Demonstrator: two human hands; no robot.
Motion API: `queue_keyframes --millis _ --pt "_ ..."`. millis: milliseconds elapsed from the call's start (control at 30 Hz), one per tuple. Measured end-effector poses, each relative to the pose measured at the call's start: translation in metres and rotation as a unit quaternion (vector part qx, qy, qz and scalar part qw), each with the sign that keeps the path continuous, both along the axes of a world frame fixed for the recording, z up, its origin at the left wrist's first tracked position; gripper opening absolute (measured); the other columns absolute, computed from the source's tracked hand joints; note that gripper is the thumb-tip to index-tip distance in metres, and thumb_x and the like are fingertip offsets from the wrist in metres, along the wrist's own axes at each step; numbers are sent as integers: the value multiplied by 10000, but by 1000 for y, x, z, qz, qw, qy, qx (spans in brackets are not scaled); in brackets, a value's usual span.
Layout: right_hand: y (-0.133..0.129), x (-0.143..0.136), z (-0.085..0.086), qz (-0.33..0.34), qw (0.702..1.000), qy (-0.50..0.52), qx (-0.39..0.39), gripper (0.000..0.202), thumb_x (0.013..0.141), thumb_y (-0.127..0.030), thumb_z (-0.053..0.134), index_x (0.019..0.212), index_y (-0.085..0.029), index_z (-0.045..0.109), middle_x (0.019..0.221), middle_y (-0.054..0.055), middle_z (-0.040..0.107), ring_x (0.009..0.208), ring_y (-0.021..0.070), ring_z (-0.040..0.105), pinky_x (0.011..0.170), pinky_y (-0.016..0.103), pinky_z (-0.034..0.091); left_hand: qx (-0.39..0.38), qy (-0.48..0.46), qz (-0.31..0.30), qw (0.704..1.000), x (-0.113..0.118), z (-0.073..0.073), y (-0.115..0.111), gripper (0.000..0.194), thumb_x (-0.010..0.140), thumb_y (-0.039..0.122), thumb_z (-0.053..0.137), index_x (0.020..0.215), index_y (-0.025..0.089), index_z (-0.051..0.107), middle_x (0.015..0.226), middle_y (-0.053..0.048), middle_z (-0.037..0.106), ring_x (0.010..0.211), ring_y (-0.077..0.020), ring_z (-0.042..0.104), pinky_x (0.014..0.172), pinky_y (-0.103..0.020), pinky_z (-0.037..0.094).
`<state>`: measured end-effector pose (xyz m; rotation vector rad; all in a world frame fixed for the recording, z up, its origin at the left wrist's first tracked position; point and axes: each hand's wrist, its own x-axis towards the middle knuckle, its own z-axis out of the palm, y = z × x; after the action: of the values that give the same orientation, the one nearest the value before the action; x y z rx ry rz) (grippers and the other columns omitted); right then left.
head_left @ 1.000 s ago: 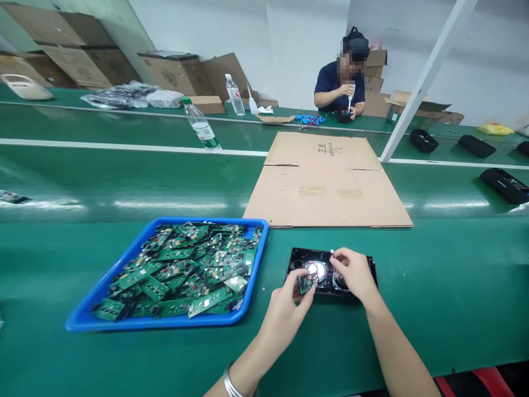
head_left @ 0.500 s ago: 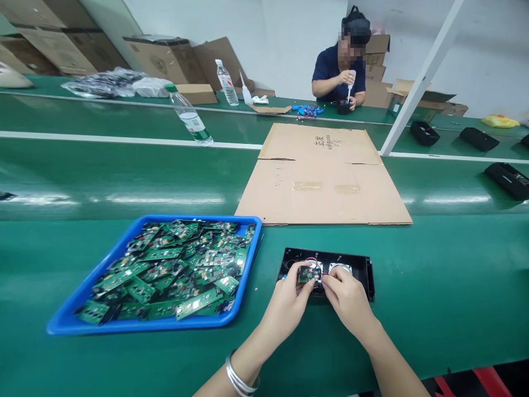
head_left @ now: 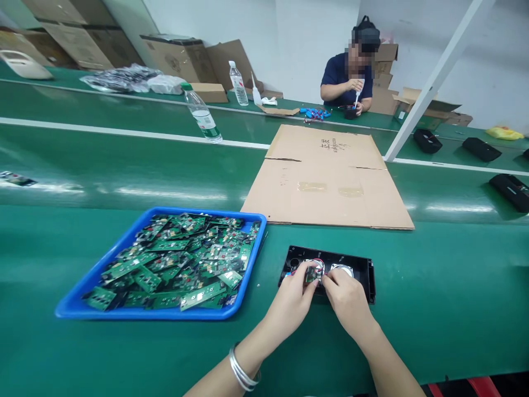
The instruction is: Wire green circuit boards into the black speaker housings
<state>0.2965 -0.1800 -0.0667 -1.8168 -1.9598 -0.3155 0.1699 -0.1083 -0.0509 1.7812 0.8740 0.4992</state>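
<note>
My left hand [head_left: 292, 292] pinches a small green circuit board [head_left: 313, 273] above a black housing [head_left: 363, 275]. Close beside it, the fingertips of my right hand [head_left: 345, 295] are pressed together at the board's right edge; what they grip is too small to make out, near thin red and black wires. Inside the housing, a round silver-rimmed part [head_left: 342, 269] shows behind my right fingers. To the left stands a blue tray [head_left: 161, 314] heaped with green circuit boards [head_left: 165, 259].
A flat cardboard sheet [head_left: 330, 176] lies beyond the housing. Farther back are a green-capped bottle [head_left: 203, 118], a white post [head_left: 438, 82] and black cases [head_left: 510, 192]. Across the bench, a person [head_left: 347, 77] holds a white bottle over a black part.
The view has shifted slightly, and a circuit board at the far left now shows more fully. Both my hands keep their places at the board, which is tilted a little differently.
</note>
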Motion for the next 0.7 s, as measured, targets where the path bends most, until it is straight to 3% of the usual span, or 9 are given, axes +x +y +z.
queue_keyframes --millis 167,333,500,700 --pt "3 0 -5 -20 999 22 12 353 942 -203 320 702 -164 577 602 21 536 510 136 495 462 248 330 47 -3 -28 999 -1 0 0 285 833 133 382 1083 185 509 1043 -97 654 932 -209 616 812 -346 476" --pt "3 6 -7 -30 993 112 -27 326 948 -346 314 916 -148 571 691 39 609 591 154 579 498 244 402 27 -39 -54 997 -5 0 4 276 844 147 376 1069 206 525 1062 -76 649 942 -197 623 835 -333 487" --pt "5 6 -7 -18 993 114 -24 410 951 -370 263 859 -151 597 694 53 604 606 164 578 535 259 432 -4 -66 -23 998 -5 -4 2 253 831 166 403 1053 212 517 1041 -71 659 923 -204 640 838 -357 505" --pt "8 1 -12 -30 989 147 -15 346 942 -327 325 880 -152 617 682 49 606 608 171 582 530 267 440 -33 -95 -4 995 -6 -9 0 226 824 193 423 1026 207 524 1059 -74 654 892 -197 655 799 -340 536"
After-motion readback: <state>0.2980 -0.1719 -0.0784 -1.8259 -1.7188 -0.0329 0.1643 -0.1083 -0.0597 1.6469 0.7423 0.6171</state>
